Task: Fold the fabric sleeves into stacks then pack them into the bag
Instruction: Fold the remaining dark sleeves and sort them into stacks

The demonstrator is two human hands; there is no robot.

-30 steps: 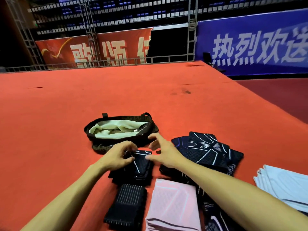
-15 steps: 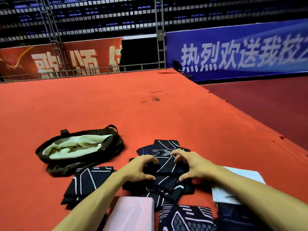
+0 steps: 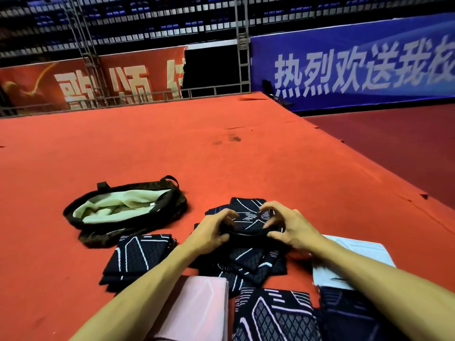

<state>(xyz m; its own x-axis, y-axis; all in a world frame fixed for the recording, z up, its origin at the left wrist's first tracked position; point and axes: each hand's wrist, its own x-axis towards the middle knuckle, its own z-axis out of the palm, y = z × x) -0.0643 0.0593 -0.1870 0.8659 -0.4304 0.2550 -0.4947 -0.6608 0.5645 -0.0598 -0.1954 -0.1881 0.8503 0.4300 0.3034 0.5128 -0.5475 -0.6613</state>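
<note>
Hands: left hand (image 3: 211, 232) and right hand (image 3: 290, 227) are each pinching an end of a black patterned sleeve (image 3: 248, 220), fingers curled | Change: having left the folded stack (image 3: 138, 257), they are lifting it off the loose pile (image 3: 256, 263) | Packing: the bag (image 3: 123, 219) is lying open nearby; folding is probably continuing.

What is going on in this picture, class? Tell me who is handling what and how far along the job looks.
A person's left hand and right hand both grip one dark patterned sleeve over a loose pile of similar sleeves on the red carpet. A folded dark stack lies to the left, just in front of the open bag, which shows only its pale lining. A pink stack and a pale stack lie nearer the camera. Nothing looks packed yet.
</note>
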